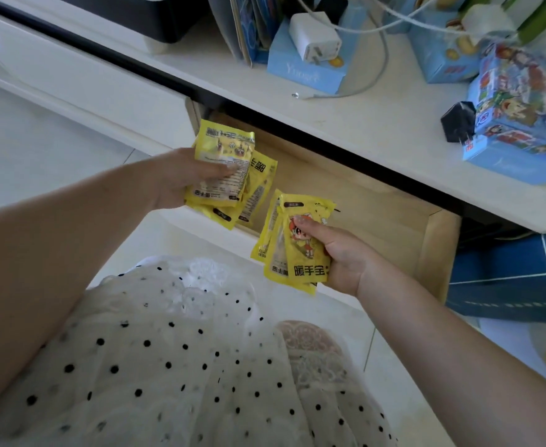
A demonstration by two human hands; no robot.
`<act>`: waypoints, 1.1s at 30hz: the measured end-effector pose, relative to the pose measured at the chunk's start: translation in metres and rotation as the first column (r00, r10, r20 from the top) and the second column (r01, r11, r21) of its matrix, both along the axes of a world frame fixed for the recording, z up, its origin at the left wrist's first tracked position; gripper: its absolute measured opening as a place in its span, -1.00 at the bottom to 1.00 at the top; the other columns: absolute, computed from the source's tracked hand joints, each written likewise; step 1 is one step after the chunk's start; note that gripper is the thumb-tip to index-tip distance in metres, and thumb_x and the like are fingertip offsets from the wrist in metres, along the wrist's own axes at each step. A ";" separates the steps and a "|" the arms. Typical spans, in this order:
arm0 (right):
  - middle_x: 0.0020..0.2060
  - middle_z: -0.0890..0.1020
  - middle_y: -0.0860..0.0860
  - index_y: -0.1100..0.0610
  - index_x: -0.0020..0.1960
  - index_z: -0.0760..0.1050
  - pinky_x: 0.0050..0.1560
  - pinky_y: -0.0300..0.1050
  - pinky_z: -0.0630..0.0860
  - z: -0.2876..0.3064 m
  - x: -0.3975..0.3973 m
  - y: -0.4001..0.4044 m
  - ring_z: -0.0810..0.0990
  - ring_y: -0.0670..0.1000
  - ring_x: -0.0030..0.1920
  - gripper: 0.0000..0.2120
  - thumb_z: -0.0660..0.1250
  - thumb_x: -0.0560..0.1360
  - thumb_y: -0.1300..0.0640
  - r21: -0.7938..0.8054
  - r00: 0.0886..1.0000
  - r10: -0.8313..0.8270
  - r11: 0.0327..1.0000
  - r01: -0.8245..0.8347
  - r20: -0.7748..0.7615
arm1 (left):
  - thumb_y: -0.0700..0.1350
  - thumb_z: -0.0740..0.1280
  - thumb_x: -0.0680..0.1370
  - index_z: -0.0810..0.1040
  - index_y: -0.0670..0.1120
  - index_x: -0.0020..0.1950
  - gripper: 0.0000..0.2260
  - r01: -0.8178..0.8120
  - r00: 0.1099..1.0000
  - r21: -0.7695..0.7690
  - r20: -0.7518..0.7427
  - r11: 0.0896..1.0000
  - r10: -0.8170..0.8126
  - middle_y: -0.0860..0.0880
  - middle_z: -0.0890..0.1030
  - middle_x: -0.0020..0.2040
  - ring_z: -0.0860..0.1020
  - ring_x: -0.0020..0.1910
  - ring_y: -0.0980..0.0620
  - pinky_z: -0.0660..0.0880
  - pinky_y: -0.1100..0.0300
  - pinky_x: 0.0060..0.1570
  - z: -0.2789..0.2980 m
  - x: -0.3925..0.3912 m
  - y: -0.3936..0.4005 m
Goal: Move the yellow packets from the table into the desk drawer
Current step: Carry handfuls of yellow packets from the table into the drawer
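Observation:
My left hand (184, 179) grips a fanned stack of yellow packets (223, 156) above the left end of the open desk drawer (362, 201). My right hand (336, 256) holds a second bunch of yellow packets (297, 250), the front one showing a cartoon figure, over the drawer's front edge. The drawer has a pale wooden bottom and what shows of it holds nothing. Its back part is hidden under the white desk top (378, 124).
On the desk top lie a white charger (315, 37) on a blue box (307, 69), cables, a black plug (459, 121) and colourful boxes (520, 104) at the right. A dark blue box (507, 279) stands on the floor right of the drawer. My dotted white clothing fills the foreground.

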State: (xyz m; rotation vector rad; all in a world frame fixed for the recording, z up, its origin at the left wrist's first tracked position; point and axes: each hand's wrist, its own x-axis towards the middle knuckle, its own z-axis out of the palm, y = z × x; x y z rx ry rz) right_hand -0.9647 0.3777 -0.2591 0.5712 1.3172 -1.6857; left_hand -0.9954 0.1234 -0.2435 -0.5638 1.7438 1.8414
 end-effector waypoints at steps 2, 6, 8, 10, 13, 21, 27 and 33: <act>-0.25 0.70 0.07 0.14 -0.03 0.58 -0.13 0.01 0.62 -0.001 -0.004 -0.002 0.69 0.04 -0.27 -0.82 0.38 0.47 0.04 0.019 1.000 -0.022 1.000 0.022 -0.014 | -0.04 0.50 0.31 0.54 -0.13 0.23 -0.48 0.022 1.000 -0.059 0.009 0.998 -0.021 -0.14 0.63 0.16 0.62 0.11 -0.14 0.55 -0.15 0.10 -0.005 0.002 -0.005; -0.27 0.71 0.08 0.14 -0.03 0.57 -0.15 0.02 0.62 -0.008 -0.012 -0.005 0.70 0.07 -0.26 -0.79 0.44 0.43 0.04 0.071 0.996 -0.078 0.994 0.080 -0.032 | 0.00 0.53 0.32 0.54 -0.09 0.25 -0.47 0.048 0.997 -0.098 0.067 0.994 -0.041 -0.15 0.62 0.20 0.60 0.16 -0.18 0.48 -0.23 0.19 -0.025 0.009 -0.024; -0.19 0.71 0.10 0.15 0.05 0.57 -0.16 0.04 0.62 -0.013 -0.015 -0.006 0.70 0.10 -0.20 -0.71 0.46 0.40 0.02 0.085 0.995 -0.096 0.991 0.099 -0.034 | 0.02 0.53 0.34 0.53 -0.06 0.26 -0.48 0.097 0.992 -0.093 0.092 0.991 -0.088 -0.14 0.61 0.21 0.59 0.18 -0.17 0.46 -0.22 0.21 -0.025 0.014 -0.029; -0.13 0.70 0.12 0.15 0.09 0.56 -0.17 0.05 0.62 -0.021 -0.020 -0.010 0.69 0.11 -0.17 -0.68 0.46 0.41 0.03 0.097 0.995 -0.091 0.991 0.096 -0.049 | 0.01 0.55 0.32 0.53 -0.06 0.26 -0.46 0.106 0.990 -0.078 0.104 0.991 -0.098 -0.13 0.61 0.21 0.59 0.18 -0.17 0.44 -0.22 0.23 -0.026 0.015 -0.033; -0.06 0.69 0.12 0.15 0.11 0.56 -0.13 0.10 0.62 -0.030 -0.027 -0.013 0.69 0.13 -0.11 -0.68 0.47 0.41 0.05 0.132 0.986 -0.143 0.979 0.153 -0.084 | 0.04 0.58 0.24 0.53 -0.11 0.27 -0.36 0.083 0.994 -0.064 0.080 0.994 -0.078 -0.15 0.61 0.19 0.60 0.16 -0.17 0.48 -0.18 0.21 -0.021 0.015 -0.028; 0.02 0.69 0.10 0.10 0.07 0.54 -0.02 0.20 0.59 -0.067 -0.049 -0.029 0.68 0.16 -0.02 -0.71 0.50 0.39 0.10 0.160 0.929 -0.336 0.919 0.359 -0.156 | -0.21 0.40 0.48 0.58 -0.10 0.06 -0.83 -0.099 0.995 -0.173 -0.012 0.980 0.098 -0.05 0.68 -0.07 0.68 -0.20 0.07 0.62 0.18 -0.29 -0.048 -0.029 -0.007; 0.03 0.69 0.06 0.07 0.14 0.55 0.08 0.28 0.55 -0.102 -0.073 -0.044 0.67 0.16 0.02 -0.62 0.53 0.36 0.05 0.204 0.910 -0.368 0.892 0.403 -0.192 | -0.06 0.49 0.41 0.62 -0.07 0.10 -0.72 -0.068 0.997 -0.358 0.015 0.931 0.078 -0.09 0.67 0.05 0.64 -0.01 -0.05 0.55 0.04 0.08 -0.100 -0.060 -0.001; -0.02 0.69 0.02 0.02 0.04 0.55 0.14 0.24 0.53 -0.123 -0.077 -0.049 0.66 0.13 0.02 -0.72 0.51 0.37 0.03 0.258 0.894 -0.375 0.863 0.434 -0.246 | 0.05 0.44 0.44 0.60 -0.02 0.16 -0.68 0.040 0.996 -0.508 -0.046 0.860 -0.073 0.01 0.66 0.02 0.62 -0.02 0.04 0.52 0.17 -0.05 -0.117 -0.072 0.001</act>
